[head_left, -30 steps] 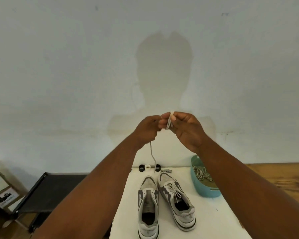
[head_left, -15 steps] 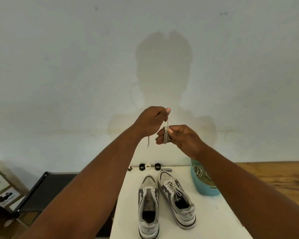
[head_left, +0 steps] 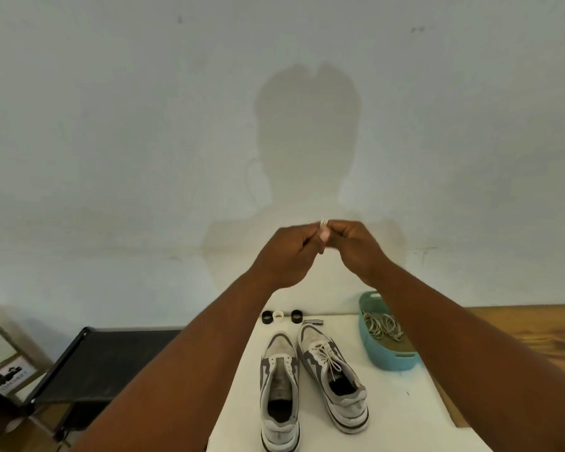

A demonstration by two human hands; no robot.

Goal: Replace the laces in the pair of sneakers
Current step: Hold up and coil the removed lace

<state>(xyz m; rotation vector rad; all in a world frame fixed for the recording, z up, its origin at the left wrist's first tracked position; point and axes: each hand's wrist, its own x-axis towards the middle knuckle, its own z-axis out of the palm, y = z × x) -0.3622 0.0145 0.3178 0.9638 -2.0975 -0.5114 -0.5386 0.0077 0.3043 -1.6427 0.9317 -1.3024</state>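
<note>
Two grey-and-white sneakers stand side by side on the white table (head_left: 405, 412). The left sneaker (head_left: 279, 389) has no lace; the right sneaker (head_left: 333, 373) is laced in white. High above them my left hand (head_left: 291, 252) and my right hand (head_left: 356, 246) meet, fingers curled, both pinching a small wound bundle of pale lace (head_left: 323, 225). Only the top of the bundle shows between the fingertips; no loose end hangs below.
A teal basket (head_left: 392, 357) with several coiled laces sits at the table's back right. Small black and white rings (head_left: 281, 316) and a dark flat piece (head_left: 313, 321) lie at the far edge. A black rack (head_left: 105, 363) stands left; a wooden surface (head_left: 519, 331) lies right.
The hanging lace end has been wound up into the bundle. My hands, apart half a second ago with the left one higher, have come together at the same height.
</note>
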